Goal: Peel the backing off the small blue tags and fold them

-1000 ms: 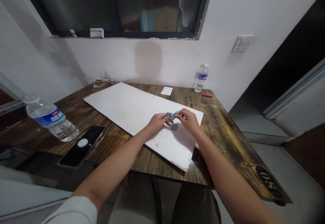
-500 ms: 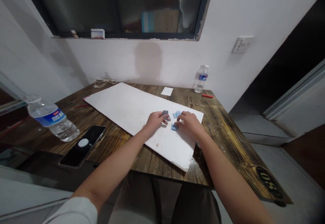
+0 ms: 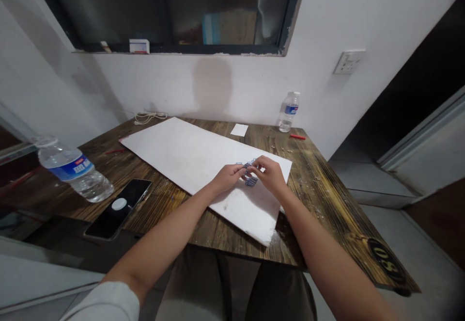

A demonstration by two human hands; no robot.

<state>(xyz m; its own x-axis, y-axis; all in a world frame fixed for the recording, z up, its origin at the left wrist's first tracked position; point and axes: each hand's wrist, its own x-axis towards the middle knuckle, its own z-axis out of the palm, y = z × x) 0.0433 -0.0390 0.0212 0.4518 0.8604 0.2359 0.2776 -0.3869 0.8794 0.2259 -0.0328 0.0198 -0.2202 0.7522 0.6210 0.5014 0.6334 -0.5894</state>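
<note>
The left hand (image 3: 228, 177) and right hand (image 3: 271, 175) have drawn together, both half-closed, fingertips at a cluster of blue paper clips (image 3: 249, 173) on the white foam board (image 3: 174, 151), right of centre in the frame. Whether either hand grips a clip, I cannot tell. The board lies on the wooden counter (image 3: 312, 185), with a phone (image 3: 118, 209) at lower left.

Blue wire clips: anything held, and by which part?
Cannot tell for sure: the fingertips of the right hand and left hand meet at the blue wire clips, hiding any pinch.
</note>
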